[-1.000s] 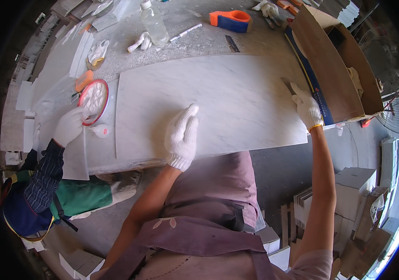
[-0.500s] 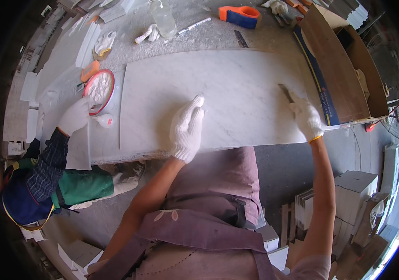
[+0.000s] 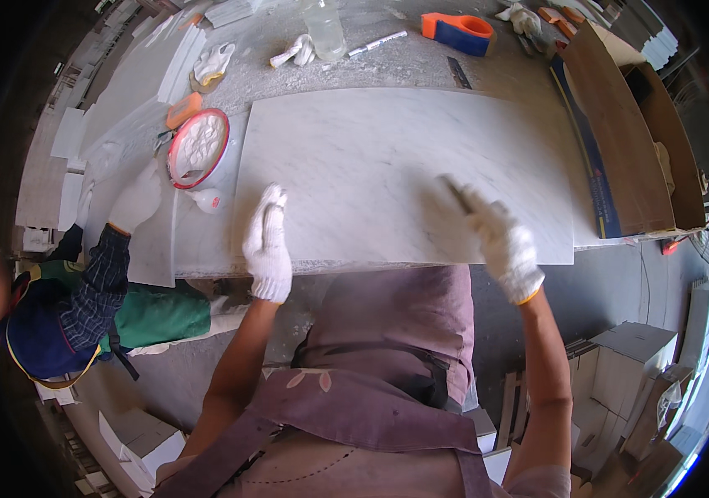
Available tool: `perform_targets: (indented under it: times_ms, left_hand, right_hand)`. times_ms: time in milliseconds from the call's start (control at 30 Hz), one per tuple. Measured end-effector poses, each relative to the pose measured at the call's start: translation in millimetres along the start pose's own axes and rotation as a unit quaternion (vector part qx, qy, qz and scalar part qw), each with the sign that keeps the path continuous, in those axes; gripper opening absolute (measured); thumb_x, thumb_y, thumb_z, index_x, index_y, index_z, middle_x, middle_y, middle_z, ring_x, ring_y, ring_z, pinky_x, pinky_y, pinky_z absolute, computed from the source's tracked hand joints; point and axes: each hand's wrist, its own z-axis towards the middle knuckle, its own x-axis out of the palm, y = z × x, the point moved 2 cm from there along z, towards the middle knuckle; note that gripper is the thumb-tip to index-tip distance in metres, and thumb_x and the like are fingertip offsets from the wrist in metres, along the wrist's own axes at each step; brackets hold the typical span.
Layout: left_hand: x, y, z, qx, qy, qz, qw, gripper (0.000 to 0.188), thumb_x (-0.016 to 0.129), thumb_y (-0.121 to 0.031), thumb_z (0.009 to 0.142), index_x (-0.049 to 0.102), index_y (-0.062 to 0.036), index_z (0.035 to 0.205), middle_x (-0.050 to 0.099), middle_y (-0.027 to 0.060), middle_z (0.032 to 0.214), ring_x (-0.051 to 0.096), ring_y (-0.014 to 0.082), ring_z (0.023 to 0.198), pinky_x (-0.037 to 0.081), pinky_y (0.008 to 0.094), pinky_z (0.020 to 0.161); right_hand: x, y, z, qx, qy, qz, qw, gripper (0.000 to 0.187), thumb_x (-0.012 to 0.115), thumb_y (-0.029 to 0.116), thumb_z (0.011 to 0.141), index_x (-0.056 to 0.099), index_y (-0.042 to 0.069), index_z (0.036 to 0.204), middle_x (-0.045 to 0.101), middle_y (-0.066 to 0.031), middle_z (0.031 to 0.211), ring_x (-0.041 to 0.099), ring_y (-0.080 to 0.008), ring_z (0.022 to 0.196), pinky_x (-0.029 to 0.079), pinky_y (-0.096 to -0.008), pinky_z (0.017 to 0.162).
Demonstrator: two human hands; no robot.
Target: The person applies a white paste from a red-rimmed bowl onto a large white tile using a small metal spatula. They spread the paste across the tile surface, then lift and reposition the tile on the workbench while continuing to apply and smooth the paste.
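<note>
A pale grey-veined slab [image 3: 396, 158], like marble, lies flat on the worktable in front of me. My left hand [image 3: 268, 245], in a white knitted glove, rests by the slab's lower left edge. Its fingers are stretched out and hold nothing. Over the right half of the slab, my right hand [image 3: 504, 249], gloved too, is closed on a thin dark flat blade [image 3: 457, 194]. Motion smears that hand and the blade, so whether the blade touches the surface I cannot tell.
A red-rimmed bowl of white paste [image 3: 199, 149] stands left of the slab, near a co-worker's gloved hand [image 3: 136, 199]. An open cardboard box [image 3: 620, 141] borders the right. Behind lie a clear bottle [image 3: 324, 33], a marker [image 3: 378, 43] and an orange-and-blue tape dispenser [image 3: 459, 35].
My right hand has swept left across the slab with the blade. My left hand has moved left, toward the slab's left edge. The co-worker's hand has drawn back from the bowl.
</note>
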Motion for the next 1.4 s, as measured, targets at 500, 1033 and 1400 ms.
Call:
perform_targets:
  times_ms: [500, 1033, 1400]
  left_hand:
    - [-66, 42, -8, 0.287, -0.033, 0.495, 0.82, 0.035, 0.065, -0.023, 0.102, 0.077, -0.0077, 0.131, 0.074, 0.0137, 0.134, 0.064, 0.0372, 0.13, 0.046, 0.0504, 0.115]
    - [-66, 35, -8, 0.294, -0.036, 0.486, 0.823, 0.033, 0.067, -0.023, 0.101, 0.077, -0.0101, 0.131, 0.074, 0.0107, 0.132, 0.065, 0.0361, 0.129, 0.048, 0.052, 0.114]
    - [-64, 31, -6, 0.291, -0.038, 0.474, 0.83, 0.034, 0.066, -0.021, 0.1, 0.078, -0.0065, 0.129, 0.074, 0.015, 0.133, 0.065, 0.0398, 0.129, 0.046, 0.0512, 0.115]
  right_hand:
    - [118, 93, 40, -0.137, 0.127, -0.115, 0.976, 0.046, 0.057, 0.027, 0.108, 0.056, 0.018, 0.153, 0.074, -0.0118, 0.121, 0.075, -0.0273, 0.107, 0.061, -0.037, 0.09]
    - [2, -51, 56, 0.101, -0.093, -0.298, 0.945, 0.05, 0.059, 0.027, 0.106, 0.06, 0.019, 0.156, 0.075, -0.0197, 0.125, 0.073, -0.0398, 0.109, 0.058, -0.0473, 0.094]
    - [132, 20, 119, 0.028, -0.007, -0.26, 0.965, 0.05, 0.057, 0.03, 0.109, 0.057, 0.018, 0.157, 0.076, -0.0222, 0.112, 0.073, -0.0431, 0.099, 0.06, -0.0544, 0.085]
